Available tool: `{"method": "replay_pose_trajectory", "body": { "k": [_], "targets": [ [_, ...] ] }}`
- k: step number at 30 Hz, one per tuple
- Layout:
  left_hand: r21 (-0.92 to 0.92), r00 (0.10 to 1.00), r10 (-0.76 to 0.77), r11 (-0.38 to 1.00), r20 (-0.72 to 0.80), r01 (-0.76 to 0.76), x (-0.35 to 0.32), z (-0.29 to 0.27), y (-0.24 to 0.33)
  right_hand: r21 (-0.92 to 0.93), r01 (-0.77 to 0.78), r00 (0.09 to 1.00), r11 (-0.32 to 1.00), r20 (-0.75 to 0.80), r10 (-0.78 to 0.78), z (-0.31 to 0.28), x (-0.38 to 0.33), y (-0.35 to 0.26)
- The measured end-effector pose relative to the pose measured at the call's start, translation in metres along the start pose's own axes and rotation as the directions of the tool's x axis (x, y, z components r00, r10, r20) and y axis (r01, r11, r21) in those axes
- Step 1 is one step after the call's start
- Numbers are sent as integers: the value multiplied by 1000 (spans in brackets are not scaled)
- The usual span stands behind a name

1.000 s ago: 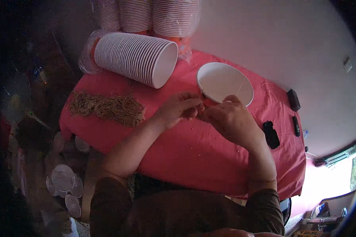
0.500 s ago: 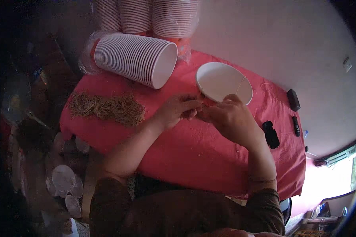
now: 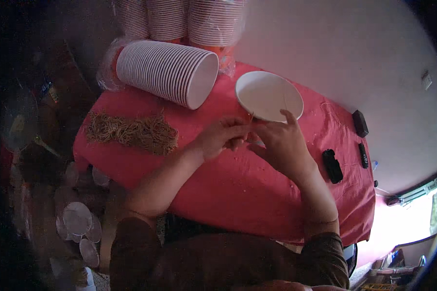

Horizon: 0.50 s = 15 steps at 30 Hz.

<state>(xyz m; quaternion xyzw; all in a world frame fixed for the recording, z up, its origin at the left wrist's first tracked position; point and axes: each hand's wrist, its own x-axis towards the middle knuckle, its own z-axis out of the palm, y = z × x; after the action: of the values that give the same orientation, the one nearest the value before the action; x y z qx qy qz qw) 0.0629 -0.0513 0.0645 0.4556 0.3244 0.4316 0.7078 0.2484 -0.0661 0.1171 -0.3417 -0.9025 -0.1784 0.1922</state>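
Note:
A white paper bucket (image 3: 269, 93) stands beyond my hands, its round mouth tilted toward me. A thin pale thread (image 3: 284, 99) shows against its inside. My left hand (image 3: 224, 137) is closed in a pinch just in front of the bucket; what lies between its fingertips is too small to make out. A thin orange sliver (image 3: 251, 118) sticks up by those fingertips. Close against it, my right hand (image 3: 282, 144) has thumb and fingers apart, one finger raised near the bucket's rim. To the left lies a bundle of brown string (image 3: 132, 134).
A nested stack of white buckets (image 3: 162, 72) lies on its side at the back left. More wrapped stacks (image 3: 216, 24) stand behind it. On the right of the red cloth (image 3: 238, 194) are a black holder (image 3: 332, 166), a dark block (image 3: 360, 123) and a remote-like black object (image 3: 363, 155).
The bucket has shifted slightly left and away from me. My right hand's thumb and fingers have spread apart, with one finger lifted. My left hand stays nearly in place.

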Motion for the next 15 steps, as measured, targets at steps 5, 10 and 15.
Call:
{"method": "replay_pose_trajectory", "body": {
  "k": [5,10,15],
  "targets": [
    [95,998,59,994,5,-59,1,-3,0,-43,69,997,997,-25,-70,-1,4,0],
    [190,995,90,979,-45,-80,4,-8,-6,7,-13,996,1000,87,13,-3,7,-6],
    [314,984,163,940,-69,-134,10,-7,-15,-102,41,999,994,14,-39,12,4,-4]
  ]
}}
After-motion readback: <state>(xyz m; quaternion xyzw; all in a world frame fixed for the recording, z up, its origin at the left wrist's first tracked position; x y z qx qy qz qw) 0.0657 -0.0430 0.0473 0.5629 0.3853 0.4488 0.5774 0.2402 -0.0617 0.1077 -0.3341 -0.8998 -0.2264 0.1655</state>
